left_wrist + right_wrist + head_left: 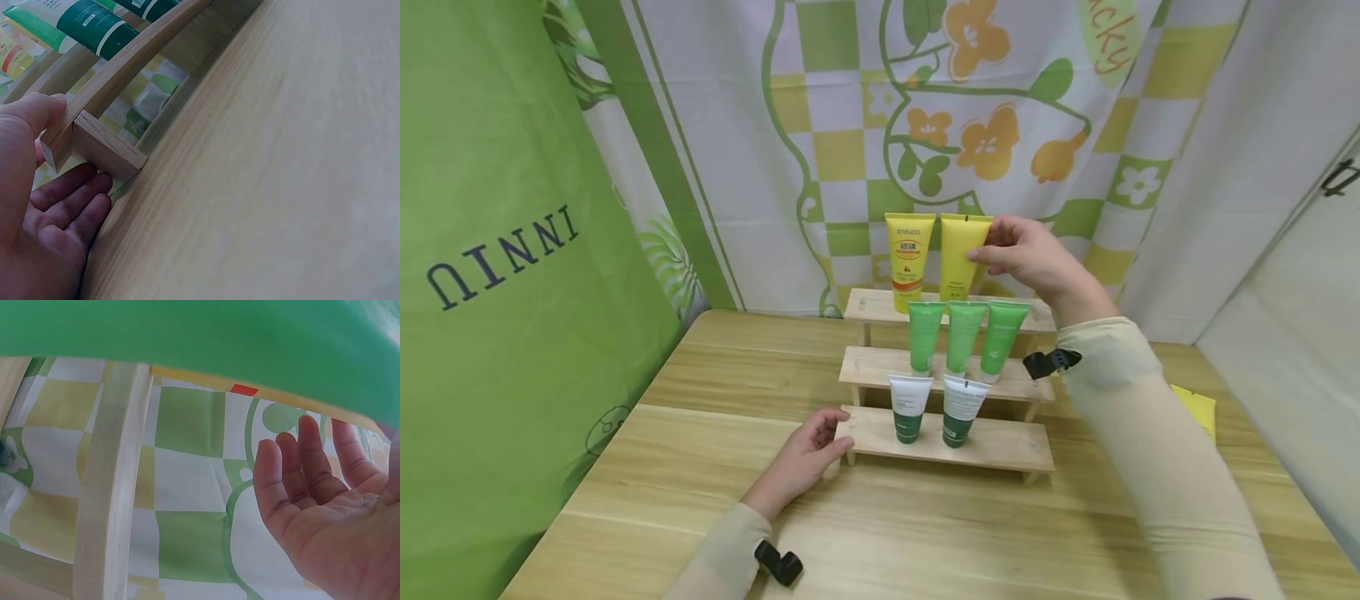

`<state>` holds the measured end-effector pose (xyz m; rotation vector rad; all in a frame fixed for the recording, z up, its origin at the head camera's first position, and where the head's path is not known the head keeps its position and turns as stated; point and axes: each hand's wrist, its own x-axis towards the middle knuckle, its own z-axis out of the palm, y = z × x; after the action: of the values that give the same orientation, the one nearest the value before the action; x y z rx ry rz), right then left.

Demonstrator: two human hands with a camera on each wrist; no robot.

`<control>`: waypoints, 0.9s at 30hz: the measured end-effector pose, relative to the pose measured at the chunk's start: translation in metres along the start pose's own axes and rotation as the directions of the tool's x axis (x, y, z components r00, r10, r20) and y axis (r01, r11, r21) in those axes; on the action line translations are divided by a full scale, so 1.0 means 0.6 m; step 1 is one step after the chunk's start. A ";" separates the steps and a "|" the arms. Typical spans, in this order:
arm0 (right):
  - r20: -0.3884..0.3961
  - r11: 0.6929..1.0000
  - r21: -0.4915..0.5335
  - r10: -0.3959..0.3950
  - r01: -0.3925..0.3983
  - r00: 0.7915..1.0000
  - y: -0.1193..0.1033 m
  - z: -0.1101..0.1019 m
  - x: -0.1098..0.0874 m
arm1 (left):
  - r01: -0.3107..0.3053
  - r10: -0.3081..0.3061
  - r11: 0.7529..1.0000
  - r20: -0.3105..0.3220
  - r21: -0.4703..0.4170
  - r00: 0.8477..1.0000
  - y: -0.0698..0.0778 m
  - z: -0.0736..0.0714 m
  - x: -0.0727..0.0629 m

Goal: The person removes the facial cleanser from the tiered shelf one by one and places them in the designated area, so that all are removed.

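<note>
My right hand (1037, 262) pinches the right edge of a yellow squeeze tube (958, 262) between thumb and forefinger. That tube stands cap down at the top step of a wooden three-step display rack (865, 307), beside a second yellow tube (910, 260) with printed label. In the right wrist view, the other fingers (315, 462) spread loosely below a blurred green surface. My left hand (808, 454) holds the left end of the lowest step (103, 84), thumb (44, 109) on top and fingers curled beneath beside its leg (109, 147).
Three green tubes (964, 337) stand on the middle step, and two white-and-green tubes (910, 408) on the lowest. Another yellow item (1201, 410) lies on the wooden table (925, 533), partly behind my right sleeve. A patterned curtain (842, 100) hangs behind the rack.
</note>
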<state>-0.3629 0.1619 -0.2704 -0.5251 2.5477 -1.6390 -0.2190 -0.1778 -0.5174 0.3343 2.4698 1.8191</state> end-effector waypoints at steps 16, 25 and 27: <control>-0.064 0.998 0.065 0.025 -0.020 0.998 0.004 -0.011 -0.016 | 0.000 0.000 1.000 -0.007 0.000 1.000 0.060 0.005 -0.019; -0.129 0.989 0.141 0.054 -0.035 0.990 0.014 -0.031 -0.033 | -0.007 0.007 1.000 -0.012 -0.003 1.000 0.066 0.004 -0.021; -0.144 0.987 0.155 0.063 -0.040 0.988 0.015 -0.035 -0.038 | -0.010 0.010 1.000 -0.020 -0.002 1.000 0.066 0.006 -0.022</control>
<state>-0.3489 0.1908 -0.2725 -0.3333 2.4831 -1.9004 -0.1997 -0.1662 -0.4819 0.3298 2.4841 1.8376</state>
